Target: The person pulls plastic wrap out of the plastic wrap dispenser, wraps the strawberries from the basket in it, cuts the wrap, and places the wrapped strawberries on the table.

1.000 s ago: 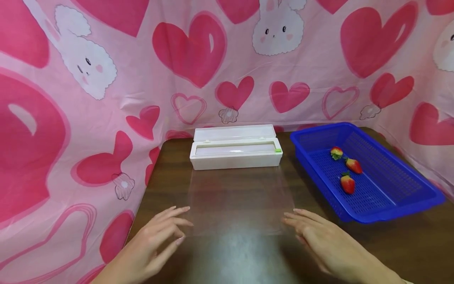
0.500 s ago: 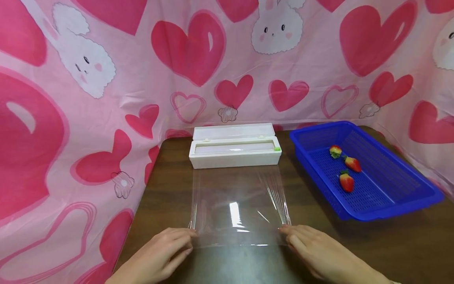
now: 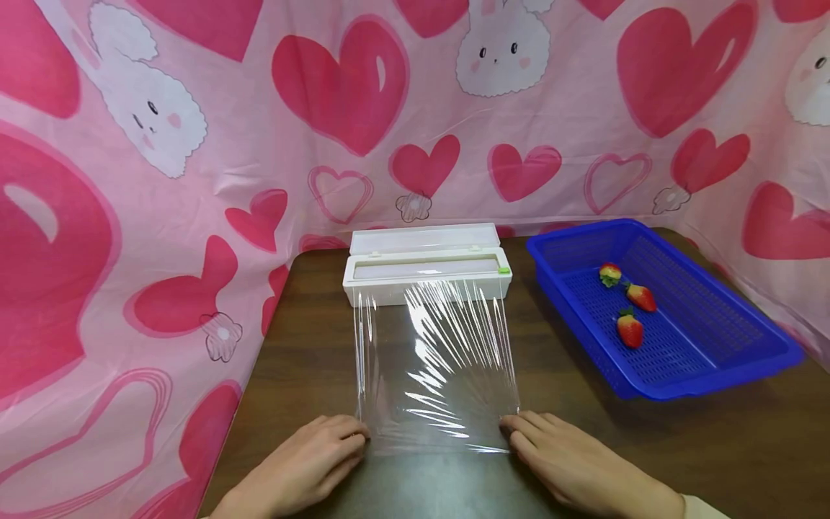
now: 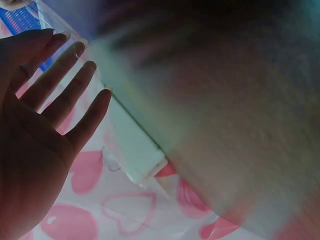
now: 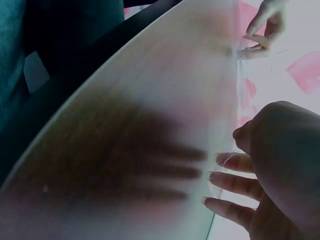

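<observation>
A sheet of clear plastic wrap (image 3: 441, 375) stretches toward me, glossy and creased, from a white dispenser box (image 3: 428, 285) with a raised lid. In the head view my left hand (image 3: 314, 454) pinches its near left corner. My right hand (image 3: 558, 454) pinches the near right corner. The wrist views show the left hand (image 4: 42, 110) and the right hand (image 5: 265, 185) with the other fingers extended and spread near the sheet's edge. The exact thumb contact is partly hidden in the head view.
On the right of the brown table (image 3: 305, 360) stands a blue plastic basket (image 3: 713, 386). Inside it lie three strawberries, one of them a red and yellow strawberry (image 3: 630, 330). A pink heart-patterned cloth (image 3: 363, 187) hangs behind and at both sides.
Both hands came down and inward onto the wrap's near corners and took hold. The wrap, earlier flat on the table, is now lifted, taut and streaked with creases up to the box.
</observation>
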The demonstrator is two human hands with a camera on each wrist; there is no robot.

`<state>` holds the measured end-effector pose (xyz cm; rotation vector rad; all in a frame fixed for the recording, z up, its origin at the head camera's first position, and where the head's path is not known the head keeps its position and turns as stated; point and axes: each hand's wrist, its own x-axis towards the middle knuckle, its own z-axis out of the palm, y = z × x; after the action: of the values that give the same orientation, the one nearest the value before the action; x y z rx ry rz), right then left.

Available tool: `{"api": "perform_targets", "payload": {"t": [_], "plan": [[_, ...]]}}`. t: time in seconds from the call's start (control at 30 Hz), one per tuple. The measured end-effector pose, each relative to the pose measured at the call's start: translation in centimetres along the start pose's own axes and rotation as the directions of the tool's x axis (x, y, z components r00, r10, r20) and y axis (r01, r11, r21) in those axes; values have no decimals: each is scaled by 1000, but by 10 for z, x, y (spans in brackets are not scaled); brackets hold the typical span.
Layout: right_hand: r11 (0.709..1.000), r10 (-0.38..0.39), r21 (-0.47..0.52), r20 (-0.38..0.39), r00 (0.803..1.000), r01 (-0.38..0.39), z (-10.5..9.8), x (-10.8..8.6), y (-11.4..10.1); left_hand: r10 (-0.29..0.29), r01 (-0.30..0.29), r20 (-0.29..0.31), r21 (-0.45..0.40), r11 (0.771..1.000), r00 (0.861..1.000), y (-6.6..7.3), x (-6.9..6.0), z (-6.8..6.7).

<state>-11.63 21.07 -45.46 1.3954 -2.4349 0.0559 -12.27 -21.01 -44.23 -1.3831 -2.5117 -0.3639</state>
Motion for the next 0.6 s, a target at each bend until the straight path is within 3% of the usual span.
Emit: {"api": "perform_targets", "payload": {"t": [0.47,0.6], "plan": [[994,-39,104,-42,998,43,3,5,3,-59,59,35,2,998,998,0,-2,4],[989,-45,142,-43,998,51,3,1,4,-72,74,51,-52,996,996,0,-7,2]]}}
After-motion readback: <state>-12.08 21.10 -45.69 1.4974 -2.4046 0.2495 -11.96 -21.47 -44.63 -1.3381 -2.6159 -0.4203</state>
